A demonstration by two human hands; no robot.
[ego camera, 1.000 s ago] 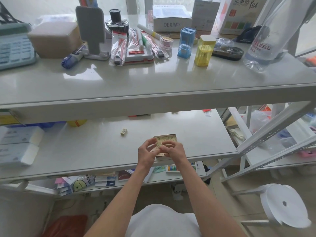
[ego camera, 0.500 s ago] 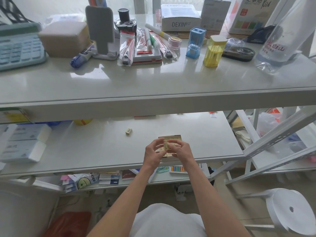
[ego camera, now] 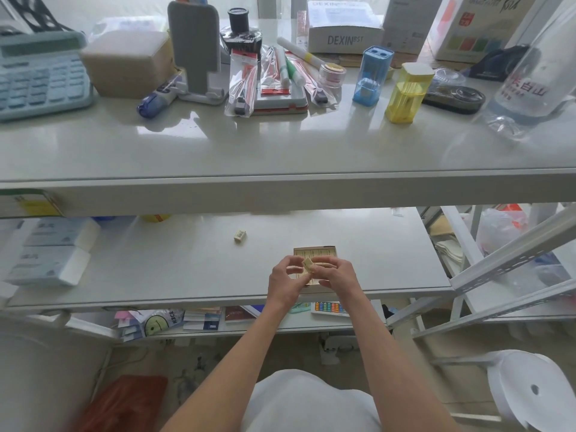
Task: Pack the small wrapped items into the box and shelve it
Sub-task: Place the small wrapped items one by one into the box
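Bright, washed-out daylight from behind the upper shelf (ego camera: 280, 157), glaring off its glossy top. Dimmer below it, with soft shadows. Blurred toward its left and right ends; bowed by wide-angle distortion.

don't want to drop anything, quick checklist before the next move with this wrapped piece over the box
1. wrapped piece pinched by left hand and right hand: ok
2. box sits right under it on the shelf: ok
3. room inside the box: cannot tell, hands cover it
4. every piece packed: not ok, a loose piece lies on the shelf, left of the box
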